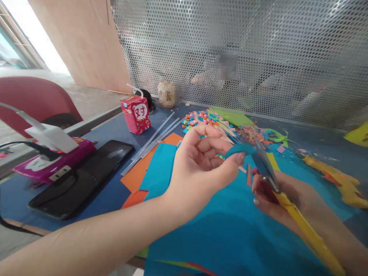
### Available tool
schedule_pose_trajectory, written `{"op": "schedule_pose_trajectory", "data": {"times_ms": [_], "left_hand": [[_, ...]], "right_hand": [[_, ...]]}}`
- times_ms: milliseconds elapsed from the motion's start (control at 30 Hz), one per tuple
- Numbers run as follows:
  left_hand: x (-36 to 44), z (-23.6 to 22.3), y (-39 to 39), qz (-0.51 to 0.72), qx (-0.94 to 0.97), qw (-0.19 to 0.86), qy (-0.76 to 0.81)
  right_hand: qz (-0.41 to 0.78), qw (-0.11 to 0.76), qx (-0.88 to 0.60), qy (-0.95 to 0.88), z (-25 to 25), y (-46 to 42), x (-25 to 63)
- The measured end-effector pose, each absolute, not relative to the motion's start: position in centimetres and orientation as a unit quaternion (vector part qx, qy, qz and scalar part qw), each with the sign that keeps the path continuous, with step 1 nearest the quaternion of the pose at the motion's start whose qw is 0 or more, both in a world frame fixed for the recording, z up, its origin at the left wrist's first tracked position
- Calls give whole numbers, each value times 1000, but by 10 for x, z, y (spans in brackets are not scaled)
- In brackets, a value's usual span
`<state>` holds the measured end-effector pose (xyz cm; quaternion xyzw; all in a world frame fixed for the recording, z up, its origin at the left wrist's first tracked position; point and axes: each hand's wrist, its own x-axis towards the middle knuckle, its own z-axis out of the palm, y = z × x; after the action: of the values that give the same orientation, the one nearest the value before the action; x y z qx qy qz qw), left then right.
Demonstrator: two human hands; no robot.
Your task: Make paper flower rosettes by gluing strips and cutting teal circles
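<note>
My left hand (198, 168) is closed, pinching a small curved piece of blue paper (240, 148) between thumb and fingers. In my right hand (290, 195) is a pair of scissors (290, 205) with yellow handles. Its blades point up and away, and the blue paper reaches up to them; I cannot tell whether they are cutting into it. Beneath both hands spreads a large blue sheet (218, 230). Beyond my fingers lies a decorated piece (208, 117) of many small coloured paper loops, beside loose paper scraps (254, 134).
A yellow glue gun (339, 180) lies at the right. To the left are clear glue sticks (156, 138), orange paper (130, 180), a red drink carton (135, 115), a black phone (83, 178) and a purple power strip (57, 163). A jar (166, 94) stands by the perforated metal panel (184, 42).
</note>
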<state>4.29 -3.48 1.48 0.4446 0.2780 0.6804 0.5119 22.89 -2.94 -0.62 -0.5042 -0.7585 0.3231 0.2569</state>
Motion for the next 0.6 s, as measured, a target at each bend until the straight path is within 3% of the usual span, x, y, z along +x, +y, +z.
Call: {"op": "schedule_pose_trajectory", "data": {"times_ms": [167,367,600], "left_hand": [[43,14,-34,677,445,508,293],[43,14,-34,682,447,498,295],[43,15,-33,680,447,501,293]], "right_hand": [[310,261,-507,-761,-4,-29,228],[328,329,-518,-719,-8,-31,222],[327,291,-506,-743,-6,-27,227]]}}
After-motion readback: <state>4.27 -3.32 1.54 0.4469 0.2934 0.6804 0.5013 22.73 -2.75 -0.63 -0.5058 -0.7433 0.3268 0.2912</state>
